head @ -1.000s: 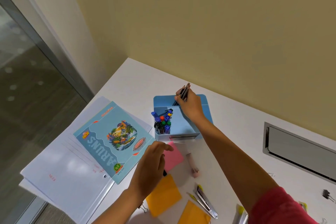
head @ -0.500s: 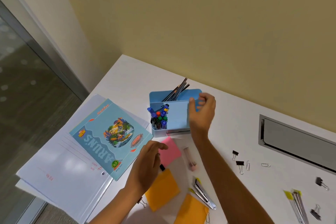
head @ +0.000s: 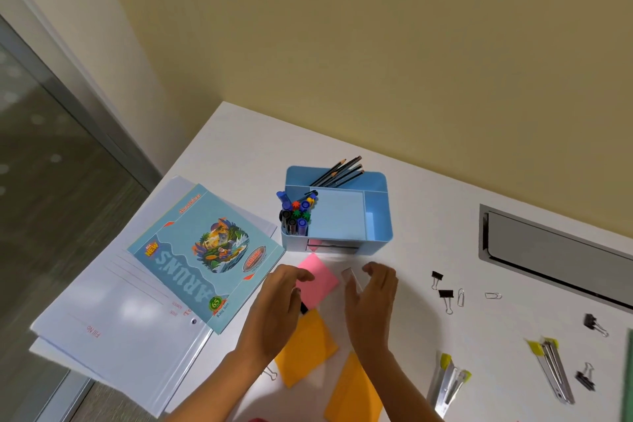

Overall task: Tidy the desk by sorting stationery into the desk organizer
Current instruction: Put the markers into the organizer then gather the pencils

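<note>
Two hands sat below the blue desk organizer (head: 381,212). Left hand (head: 277,312) hung loose, holding nothing, over the pink sticky pad (head: 320,279) at its six o'clock. Right hand (head: 371,305) curved round a pale blurry bit (head: 350,276), grip unclear. Pad looked light and floppy, so I'd pinch its edges.

- left hand (head: 274,312): bare, its forearm uncovered down to the lower edge of the view
- right hand (head: 371,305): bare too, forearm likewise uncovered
- sliver of red fabric (head: 255,419) at the bottom edge; garment cannot be told
</note>
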The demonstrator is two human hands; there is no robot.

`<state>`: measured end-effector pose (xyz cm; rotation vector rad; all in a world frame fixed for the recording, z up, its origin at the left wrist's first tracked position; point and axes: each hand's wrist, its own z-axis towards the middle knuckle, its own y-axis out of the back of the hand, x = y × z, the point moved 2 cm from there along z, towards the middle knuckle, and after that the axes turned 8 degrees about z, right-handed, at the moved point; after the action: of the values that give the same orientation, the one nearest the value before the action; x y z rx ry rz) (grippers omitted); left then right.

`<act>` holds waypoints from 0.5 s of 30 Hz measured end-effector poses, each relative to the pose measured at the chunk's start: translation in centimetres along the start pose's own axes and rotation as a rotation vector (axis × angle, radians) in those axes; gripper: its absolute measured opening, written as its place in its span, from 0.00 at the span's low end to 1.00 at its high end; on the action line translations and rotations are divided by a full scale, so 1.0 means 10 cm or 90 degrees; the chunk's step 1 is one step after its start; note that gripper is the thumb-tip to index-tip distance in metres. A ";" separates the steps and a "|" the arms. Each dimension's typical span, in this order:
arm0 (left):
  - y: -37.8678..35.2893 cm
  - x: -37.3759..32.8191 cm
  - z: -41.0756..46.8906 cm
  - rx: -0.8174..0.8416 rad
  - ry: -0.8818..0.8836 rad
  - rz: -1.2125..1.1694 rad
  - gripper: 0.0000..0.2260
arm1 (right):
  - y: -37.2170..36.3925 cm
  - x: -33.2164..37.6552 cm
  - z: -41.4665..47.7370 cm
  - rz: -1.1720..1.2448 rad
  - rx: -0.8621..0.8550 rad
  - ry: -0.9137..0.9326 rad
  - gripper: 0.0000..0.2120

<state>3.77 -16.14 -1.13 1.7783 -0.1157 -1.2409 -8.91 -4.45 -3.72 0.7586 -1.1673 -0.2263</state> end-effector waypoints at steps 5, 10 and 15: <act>0.00 -0.01 -0.02 -0.009 -0.007 -0.006 0.15 | 0.03 -0.17 -0.15 -0.115 0.072 -0.055 0.10; 0.00 -0.04 -0.05 -0.018 -0.005 -0.012 0.15 | 0.27 0.14 0.00 0.080 -0.089 0.039 0.09; -0.01 -0.06 -0.07 -0.014 -0.002 -0.019 0.16 | 0.32 0.74 0.63 0.179 -0.122 0.189 0.16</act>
<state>3.97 -15.28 -0.72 1.7653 -0.0771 -1.2615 -12.18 -8.68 4.96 0.4352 -0.9403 0.0119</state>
